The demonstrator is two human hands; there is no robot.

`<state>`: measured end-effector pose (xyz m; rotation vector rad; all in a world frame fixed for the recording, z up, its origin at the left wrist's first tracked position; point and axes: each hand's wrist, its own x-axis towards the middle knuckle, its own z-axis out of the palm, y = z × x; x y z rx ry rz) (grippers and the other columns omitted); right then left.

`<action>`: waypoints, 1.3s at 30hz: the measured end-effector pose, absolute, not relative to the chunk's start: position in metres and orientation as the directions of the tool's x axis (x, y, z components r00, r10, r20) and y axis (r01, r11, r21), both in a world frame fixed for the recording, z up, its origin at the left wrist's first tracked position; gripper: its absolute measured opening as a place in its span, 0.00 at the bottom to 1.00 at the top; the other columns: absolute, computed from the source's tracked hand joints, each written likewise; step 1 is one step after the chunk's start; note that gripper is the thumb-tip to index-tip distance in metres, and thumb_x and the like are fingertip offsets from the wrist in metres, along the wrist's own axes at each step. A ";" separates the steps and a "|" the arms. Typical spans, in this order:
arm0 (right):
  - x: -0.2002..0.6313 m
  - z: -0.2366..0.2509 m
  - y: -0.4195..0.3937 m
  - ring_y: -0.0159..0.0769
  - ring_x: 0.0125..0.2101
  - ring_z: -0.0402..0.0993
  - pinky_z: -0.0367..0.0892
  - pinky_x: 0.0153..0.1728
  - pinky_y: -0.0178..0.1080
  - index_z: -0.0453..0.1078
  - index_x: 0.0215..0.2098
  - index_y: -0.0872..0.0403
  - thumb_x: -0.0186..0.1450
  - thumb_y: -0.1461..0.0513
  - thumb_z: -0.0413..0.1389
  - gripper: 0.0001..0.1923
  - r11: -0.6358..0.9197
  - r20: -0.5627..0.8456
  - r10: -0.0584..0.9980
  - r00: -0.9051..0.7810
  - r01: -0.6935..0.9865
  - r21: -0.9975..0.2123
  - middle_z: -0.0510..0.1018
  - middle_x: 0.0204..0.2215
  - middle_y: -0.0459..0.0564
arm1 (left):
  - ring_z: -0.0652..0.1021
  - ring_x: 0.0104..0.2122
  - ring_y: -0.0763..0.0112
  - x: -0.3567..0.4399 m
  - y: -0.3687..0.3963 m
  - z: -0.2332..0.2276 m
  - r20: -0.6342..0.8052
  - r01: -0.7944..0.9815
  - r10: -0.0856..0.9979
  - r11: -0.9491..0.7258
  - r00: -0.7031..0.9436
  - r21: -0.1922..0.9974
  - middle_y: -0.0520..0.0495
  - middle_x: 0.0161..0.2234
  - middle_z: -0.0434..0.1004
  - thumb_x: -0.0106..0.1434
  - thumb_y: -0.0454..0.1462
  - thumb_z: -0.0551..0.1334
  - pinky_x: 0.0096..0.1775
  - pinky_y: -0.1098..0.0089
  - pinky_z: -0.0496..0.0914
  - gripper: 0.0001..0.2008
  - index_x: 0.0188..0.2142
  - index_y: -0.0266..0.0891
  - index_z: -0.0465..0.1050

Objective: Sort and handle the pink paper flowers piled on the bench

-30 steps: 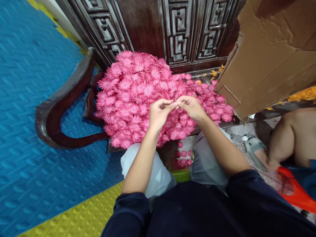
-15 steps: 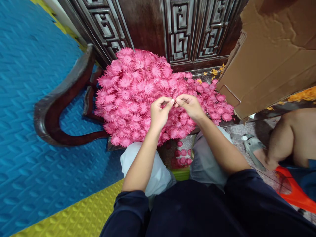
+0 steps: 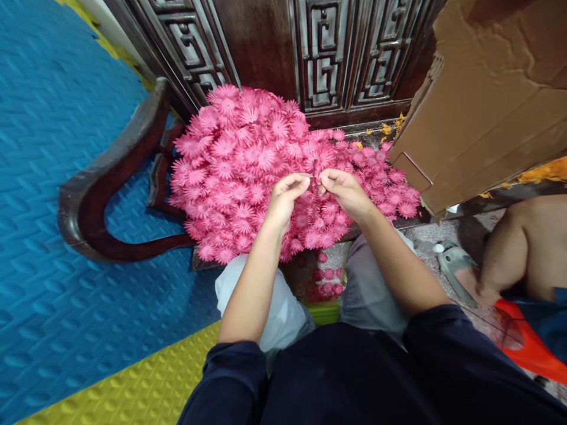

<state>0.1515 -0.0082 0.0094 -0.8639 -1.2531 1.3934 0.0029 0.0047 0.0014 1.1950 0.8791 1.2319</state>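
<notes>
Lap (image 3: 354,378): dark cloth, nearest the camera, both sleeves running forward from it. Knees in pale grey trousers (image 3: 372,289) just beyond.

Dropped flowers (image 3: 325,283): a few pink ones on the floor between the knees, below the hands.

Left hand (image 3: 283,198): raised over the heap, fingers curled, thumb and forefinger tips pinched together and pointing toward the right hand.

Right hand (image 3: 345,192): just right of the left, fingertips likewise pinched. The two hands meet almost tip to tip, a narrow gap between them. Something thin appears to run across that gap; too small to tell what it is.

Flowers (image 3: 248,171): a big mound of pink, many-petalled flowers, lying directly under and behind both hands. It spreads further to the left of the hands than to the right, and thins to a single layer toward the right.

Chair (image 3: 106,195): dark carved wood; the mound sits on its seat, the curved arm left of the hands.

Mat (image 3: 66,177): blue ribbed floor far left, yellow strip (image 3: 133,389) near the left elbow.

Box (image 3: 487,100): brown cardboard, right of and beyond the hands, touching the edge of the mound.

Another person's leg (image 3: 518,248): bare, far right, by an orange thing (image 3: 531,348).

Panel (image 3: 328,53): carved dark wood, farthest back.
</notes>
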 end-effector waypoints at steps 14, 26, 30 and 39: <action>0.151 0.003 -0.008 0.31 0.25 0.64 0.64 0.31 0.36 0.61 0.25 0.52 0.52 0.45 0.60 0.22 -0.009 0.069 0.958 -0.278 -0.271 -0.963 0.67 0.21 0.44 | 0.72 0.32 0.70 0.012 -0.001 0.000 0.293 0.083 0.950 -0.302 0.105 0.950 0.49 0.29 0.72 0.60 0.47 0.59 0.39 0.69 0.66 0.13 0.27 0.40 0.68; 0.138 0.002 -0.012 0.30 0.29 0.65 0.63 0.36 0.36 0.65 0.28 0.54 0.55 0.46 0.58 0.20 0.311 0.309 0.950 -0.039 0.142 -0.940 0.70 0.26 0.45 | 0.69 0.31 0.67 0.012 -0.005 -0.003 0.521 0.447 0.853 -0.453 -0.033 0.771 0.49 0.28 0.67 0.64 0.38 0.53 0.36 0.68 0.60 0.08 0.28 0.42 0.59; 0.139 0.001 -0.012 0.30 0.29 0.64 0.63 0.35 0.36 0.64 0.28 0.53 0.56 0.46 0.57 0.19 0.261 0.258 0.964 -0.056 0.051 -0.964 0.69 0.26 0.45 | 0.68 0.31 0.69 0.013 -0.006 0.001 0.497 0.306 0.864 -0.454 -0.076 0.837 0.50 0.28 0.65 0.65 0.44 0.53 0.36 0.70 0.61 0.12 0.27 0.42 0.58; 0.139 0.002 -0.013 0.30 0.29 0.62 0.62 0.35 0.34 0.59 0.25 0.52 0.55 0.47 0.58 0.19 0.148 0.158 0.984 -0.081 -0.119 -0.982 0.61 0.23 0.42 | 0.65 0.28 0.71 0.016 -0.005 0.003 0.447 0.113 0.885 -0.435 -0.130 0.893 0.51 0.26 0.60 0.64 0.50 0.52 0.34 0.70 0.62 0.17 0.27 0.42 0.58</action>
